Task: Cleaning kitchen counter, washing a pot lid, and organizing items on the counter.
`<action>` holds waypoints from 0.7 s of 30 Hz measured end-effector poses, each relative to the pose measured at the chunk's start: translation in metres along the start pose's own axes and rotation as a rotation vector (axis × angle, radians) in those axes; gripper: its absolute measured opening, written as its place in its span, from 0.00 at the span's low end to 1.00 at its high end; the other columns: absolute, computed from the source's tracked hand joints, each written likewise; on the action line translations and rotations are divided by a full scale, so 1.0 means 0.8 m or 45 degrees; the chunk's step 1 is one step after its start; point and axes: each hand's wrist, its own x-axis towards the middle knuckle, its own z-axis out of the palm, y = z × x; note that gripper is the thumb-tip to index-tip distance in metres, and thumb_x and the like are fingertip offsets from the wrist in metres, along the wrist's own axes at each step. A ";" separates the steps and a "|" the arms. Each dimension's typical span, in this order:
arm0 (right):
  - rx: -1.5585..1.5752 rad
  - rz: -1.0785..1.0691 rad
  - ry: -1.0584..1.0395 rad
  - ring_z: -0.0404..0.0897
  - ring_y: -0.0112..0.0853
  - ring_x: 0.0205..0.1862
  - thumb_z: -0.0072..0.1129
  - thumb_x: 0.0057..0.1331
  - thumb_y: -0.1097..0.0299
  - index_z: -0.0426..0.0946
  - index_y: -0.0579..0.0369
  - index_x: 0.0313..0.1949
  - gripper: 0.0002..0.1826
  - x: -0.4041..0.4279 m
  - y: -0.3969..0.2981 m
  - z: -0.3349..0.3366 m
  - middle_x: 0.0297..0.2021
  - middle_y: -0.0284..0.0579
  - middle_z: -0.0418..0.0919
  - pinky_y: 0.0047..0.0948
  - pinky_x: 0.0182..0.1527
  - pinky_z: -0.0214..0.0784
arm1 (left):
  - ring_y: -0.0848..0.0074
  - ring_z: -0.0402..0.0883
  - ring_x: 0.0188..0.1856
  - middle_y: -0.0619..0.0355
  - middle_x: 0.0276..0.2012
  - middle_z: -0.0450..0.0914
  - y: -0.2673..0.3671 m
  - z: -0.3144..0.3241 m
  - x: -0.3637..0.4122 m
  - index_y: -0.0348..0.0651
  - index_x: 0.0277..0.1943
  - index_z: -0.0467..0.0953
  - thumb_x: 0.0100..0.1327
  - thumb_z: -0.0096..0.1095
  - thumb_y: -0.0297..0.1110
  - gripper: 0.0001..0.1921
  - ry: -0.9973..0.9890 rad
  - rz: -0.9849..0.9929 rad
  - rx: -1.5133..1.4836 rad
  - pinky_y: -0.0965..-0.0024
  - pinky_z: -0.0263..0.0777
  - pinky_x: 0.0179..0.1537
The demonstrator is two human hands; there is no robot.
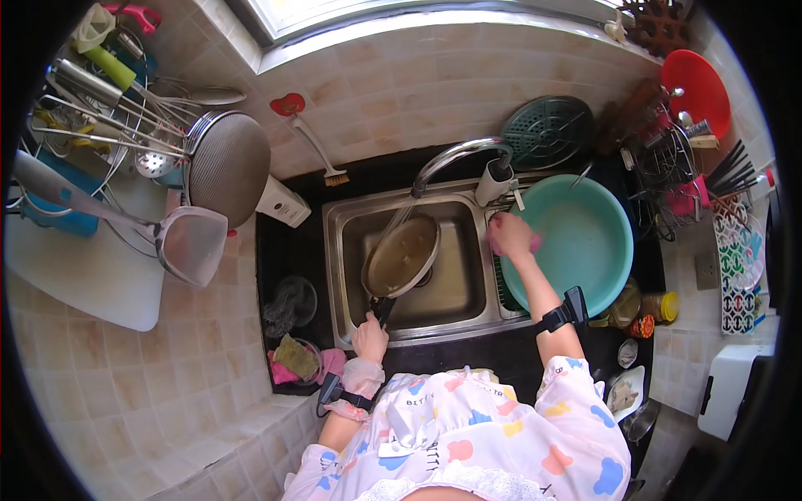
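Note:
My left hand (369, 340) grips the black handle (381, 308) of a frying pan (404, 257), which is tilted inside the stainless steel sink (460, 275). Water streams from the chrome faucet (460, 152) onto the pan's left side, and murky liquid shows in it. At the sink's right side, my right hand (510, 237) is closed around a pink cloth (534, 243), over the left rim of a large turquoise plastic basin (579, 244). Part of the cloth is hidden by my fingers.
Left of the sink stand a white bottle (283, 201), a steel wool scrubber (280, 319) and a sponge (296, 357). A ladle (191, 241) and a mesh strainer (229, 169) hang on the left wall. A brush (319, 147) hangs behind the sink. Jars (665, 307) stand right of the basin.

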 end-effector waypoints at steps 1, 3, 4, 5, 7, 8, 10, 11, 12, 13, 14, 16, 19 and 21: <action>0.196 -0.007 -0.059 0.82 0.48 0.35 0.52 0.61 0.50 0.80 0.61 0.38 0.23 -0.002 -0.006 0.012 0.27 0.56 0.81 0.43 0.34 0.73 | 0.51 0.82 0.32 0.41 0.25 0.80 0.000 -0.001 -0.005 0.33 0.43 0.70 0.55 0.64 0.34 0.17 0.040 0.000 0.012 0.53 0.74 0.34; 0.724 0.221 -0.599 0.81 0.42 0.28 0.52 0.57 0.36 0.81 0.63 0.38 0.35 0.004 -0.018 0.044 0.27 0.54 0.81 0.38 0.30 0.72 | 0.51 0.82 0.31 0.42 0.24 0.80 0.000 -0.003 -0.011 0.34 0.41 0.70 0.55 0.64 0.33 0.15 0.074 -0.014 0.004 0.53 0.74 0.33; 0.723 0.214 -0.602 0.81 0.42 0.28 0.52 0.57 0.36 0.81 0.63 0.38 0.35 0.005 -0.022 0.065 0.27 0.54 0.81 0.38 0.30 0.72 | 0.52 0.82 0.31 0.43 0.24 0.80 0.000 -0.003 -0.012 0.35 0.39 0.70 0.55 0.63 0.32 0.13 0.106 -0.010 -0.001 0.53 0.74 0.32; 0.903 0.252 -0.658 0.79 0.38 0.26 0.54 0.55 0.33 0.81 0.63 0.36 0.38 0.002 -0.027 0.087 0.25 0.50 0.80 0.36 0.28 0.71 | 0.52 0.82 0.31 0.43 0.24 0.80 -0.002 -0.003 -0.013 0.35 0.39 0.70 0.55 0.63 0.32 0.13 0.111 -0.019 -0.001 0.53 0.74 0.32; 1.083 0.269 -0.741 0.78 0.34 0.23 0.55 0.52 0.30 0.81 0.64 0.35 0.40 -0.008 -0.059 0.098 0.23 0.45 0.79 0.34 0.25 0.70 | 0.53 0.82 0.30 0.45 0.24 0.80 -0.011 -0.003 -0.018 0.36 0.38 0.70 0.53 0.63 0.30 0.12 0.171 -0.001 0.063 0.54 0.74 0.31; 1.054 0.258 -0.802 0.76 0.32 0.22 0.58 0.52 0.33 0.80 0.64 0.34 0.37 -0.012 -0.070 0.099 0.23 0.43 0.78 0.31 0.24 0.69 | 0.54 0.82 0.30 0.46 0.24 0.80 -0.016 -0.003 -0.021 0.37 0.40 0.70 0.52 0.62 0.29 0.13 0.189 0.014 0.079 0.54 0.74 0.30; 0.943 0.218 -0.916 0.75 0.27 0.20 0.64 0.52 0.47 0.80 0.64 0.32 0.26 -0.012 -0.076 0.105 0.23 0.41 0.78 0.24 0.20 0.66 | 0.55 0.82 0.29 0.47 0.24 0.80 -0.020 -0.003 -0.025 0.37 0.40 0.70 0.52 0.62 0.28 0.13 0.208 0.016 0.097 0.55 0.74 0.30; 0.936 0.210 -0.921 0.75 0.27 0.20 0.64 0.52 0.47 0.80 0.64 0.32 0.26 -0.015 -0.077 0.107 0.23 0.41 0.78 0.24 0.20 0.66 | 0.56 0.82 0.29 0.48 0.24 0.80 -0.022 -0.003 -0.026 0.37 0.40 0.70 0.52 0.61 0.28 0.12 0.222 0.031 0.118 0.56 0.74 0.30; 1.006 0.259 -0.924 0.74 0.27 0.20 0.63 0.53 0.52 0.79 0.63 0.31 0.22 -0.020 -0.077 0.110 0.22 0.40 0.77 0.23 0.20 0.65 | 0.56 0.82 0.29 0.48 0.24 0.80 -0.023 -0.002 -0.028 0.37 0.40 0.70 0.52 0.61 0.28 0.12 0.225 0.023 0.113 0.56 0.74 0.30; 1.075 0.309 -0.925 0.73 0.26 0.19 0.63 0.53 0.57 0.79 0.62 0.30 0.17 -0.025 -0.076 0.112 0.22 0.40 0.77 0.22 0.19 0.64 | 0.55 0.82 0.29 0.47 0.25 0.80 -0.024 -0.001 -0.029 0.37 0.40 0.70 0.52 0.62 0.29 0.13 0.192 0.014 0.111 0.56 0.74 0.30; 1.068 0.297 -0.932 0.73 0.26 0.19 0.63 0.53 0.57 0.79 0.62 0.30 0.17 -0.028 -0.075 0.115 0.22 0.40 0.77 0.22 0.19 0.64 | 0.55 0.82 0.29 0.45 0.26 0.80 -0.027 -0.002 -0.029 0.37 0.40 0.70 0.52 0.63 0.30 0.13 0.163 0.001 0.110 0.56 0.74 0.30; 1.330 0.336 -0.983 0.73 0.25 0.20 0.60 0.54 0.62 0.78 0.62 0.29 0.13 -0.036 -0.073 0.114 0.21 0.37 0.75 0.23 0.21 0.65 | 0.59 0.82 0.27 0.47 0.26 0.80 -0.045 0.012 -0.025 0.38 0.39 0.70 0.55 0.64 0.32 0.13 0.086 0.007 -0.121 0.59 0.74 0.29; 1.334 0.387 -0.944 0.72 0.24 0.21 0.59 0.55 0.65 0.77 0.62 0.29 0.11 -0.037 -0.060 0.094 0.21 0.36 0.74 0.23 0.23 0.65 | 0.70 0.78 0.22 0.55 0.24 0.77 -0.040 -0.002 -0.014 0.40 0.38 0.70 0.59 0.64 0.36 0.12 -0.581 -0.175 -1.042 0.68 0.71 0.24; 1.322 0.361 -1.001 0.73 0.24 0.22 0.58 0.55 0.65 0.77 0.61 0.30 0.11 -0.033 -0.048 0.096 0.22 0.36 0.75 0.24 0.24 0.66 | 0.77 0.75 0.19 0.61 0.22 0.74 -0.028 -0.017 -0.005 0.41 0.37 0.70 0.61 0.64 0.38 0.12 -1.179 -0.370 -1.715 0.74 0.68 0.21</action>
